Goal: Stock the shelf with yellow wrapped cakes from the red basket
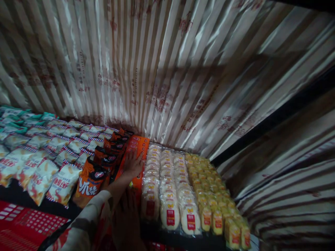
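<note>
Orange pack (134,148) lying flat under my left hand (133,164), palm spread | light, crinkly, probably slippery | I'm gripping its edges | right hand (127,218) below, dim, pose unclear.

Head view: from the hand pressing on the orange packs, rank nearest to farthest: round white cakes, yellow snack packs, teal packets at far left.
From the left hand, flat on the orange packs:
1. Round white cakes, right beside it.
2. Yellow snack packs, further right, past the cakes.
3. Teal packets, far left at the back.
</note>
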`<state>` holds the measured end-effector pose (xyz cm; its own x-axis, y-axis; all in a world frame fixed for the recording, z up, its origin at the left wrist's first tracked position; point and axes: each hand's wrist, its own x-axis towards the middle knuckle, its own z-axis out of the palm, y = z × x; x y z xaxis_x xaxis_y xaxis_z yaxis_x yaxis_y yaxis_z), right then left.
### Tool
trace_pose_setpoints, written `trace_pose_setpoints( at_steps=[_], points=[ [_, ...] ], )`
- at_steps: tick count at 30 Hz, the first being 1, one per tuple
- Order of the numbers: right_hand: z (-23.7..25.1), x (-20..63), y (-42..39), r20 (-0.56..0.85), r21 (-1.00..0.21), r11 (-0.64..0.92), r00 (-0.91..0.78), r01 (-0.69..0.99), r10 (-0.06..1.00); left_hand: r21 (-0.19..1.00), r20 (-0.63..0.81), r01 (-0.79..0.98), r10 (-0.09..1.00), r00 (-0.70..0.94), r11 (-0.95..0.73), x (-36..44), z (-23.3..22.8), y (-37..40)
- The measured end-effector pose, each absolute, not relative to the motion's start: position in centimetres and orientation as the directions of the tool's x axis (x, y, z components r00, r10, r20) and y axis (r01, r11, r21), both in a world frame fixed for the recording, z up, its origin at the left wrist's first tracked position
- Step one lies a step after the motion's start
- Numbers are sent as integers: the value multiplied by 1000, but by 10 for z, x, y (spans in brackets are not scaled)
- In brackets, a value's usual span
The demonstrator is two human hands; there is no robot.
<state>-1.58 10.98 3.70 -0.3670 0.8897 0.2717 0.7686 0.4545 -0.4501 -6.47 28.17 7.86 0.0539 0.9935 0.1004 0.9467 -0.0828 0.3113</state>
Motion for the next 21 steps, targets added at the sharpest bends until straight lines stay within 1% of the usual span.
trace_pose_setpoints(
  at_steps=[6,11,15,18,21],
  points=[
    [43,-16,109,344,-430,464,-335,775,877,306,139,945,987,75,-115,-66,81,282],
    [45,-18,109,399,-384,498,-346,778,849,255,184,963,982,39,-86,-66,101,280],
    [38,-21,112,377,-373,469,-331,801,865,291,126,956,992,-12,-25,-61,119,252],
    [27,-22,119,369,-354,483,-354,801,859,292,113,954,993,43,-74,-55,123,219],
    [27,-20,125,435,-350,561,-400,750,807,272,94,955,991,99,-121,-56,125,192]
  ],
)
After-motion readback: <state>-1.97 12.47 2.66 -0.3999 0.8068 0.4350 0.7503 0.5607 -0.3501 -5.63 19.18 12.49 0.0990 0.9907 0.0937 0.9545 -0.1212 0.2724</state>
